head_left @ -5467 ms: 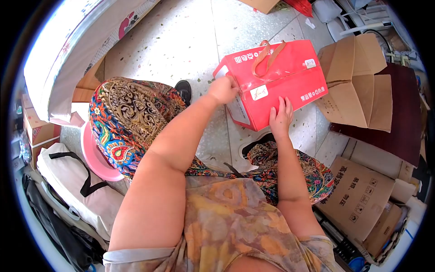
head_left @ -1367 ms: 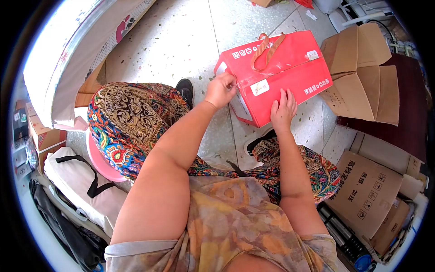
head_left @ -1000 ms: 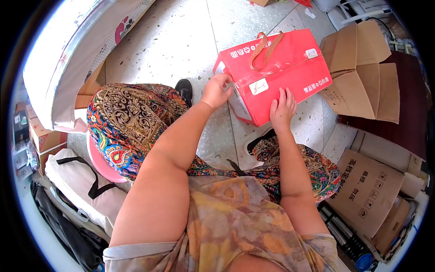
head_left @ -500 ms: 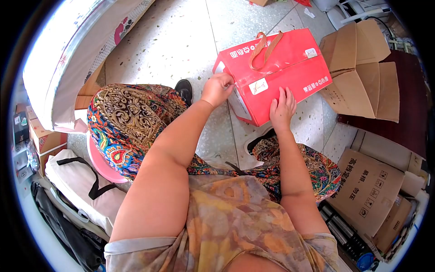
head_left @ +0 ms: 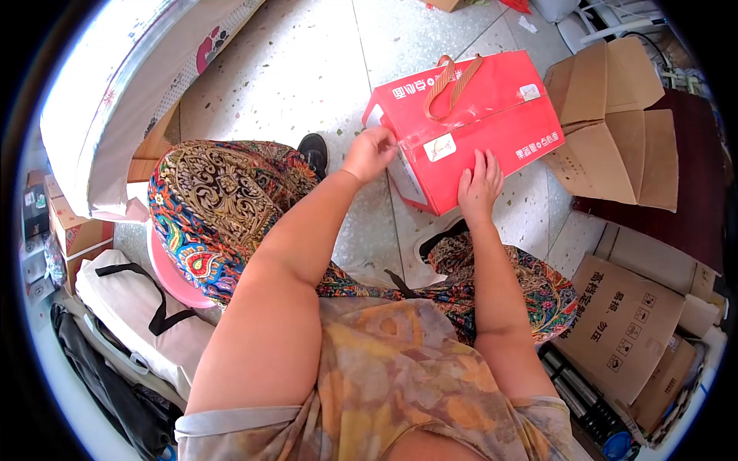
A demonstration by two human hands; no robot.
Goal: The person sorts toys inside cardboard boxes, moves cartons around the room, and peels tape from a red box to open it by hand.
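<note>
A red cardboard gift box (head_left: pixel 492 123) with white lettering, square stickers and a brown cord handle (head_left: pixel 440 94) lies on the floor in front of me. My left hand (head_left: pixel 370 155) is at the box's left end, its fingers curled and pinched against the edge near the lid seam. The fingertips are partly hidden there. My right hand (head_left: pixel 480 187) rests on the near red face with its fingers stretched out flat. A white sticker (head_left: pixel 440 147) sits on the box between both hands.
An opened brown carton (head_left: pixel 607 127) stands just right of the gift box. A flattened carton (head_left: pixel 626 323) leans at lower right. A pink basin (head_left: pixel 175 269) and a white bag with black strap (head_left: pixel 138 307) are on the left. A covered bed edge (head_left: pixel 115 115) rises at upper left.
The left fingers have curled in slightly at the box's edge. The right hand and the box look almost unmoved.
</note>
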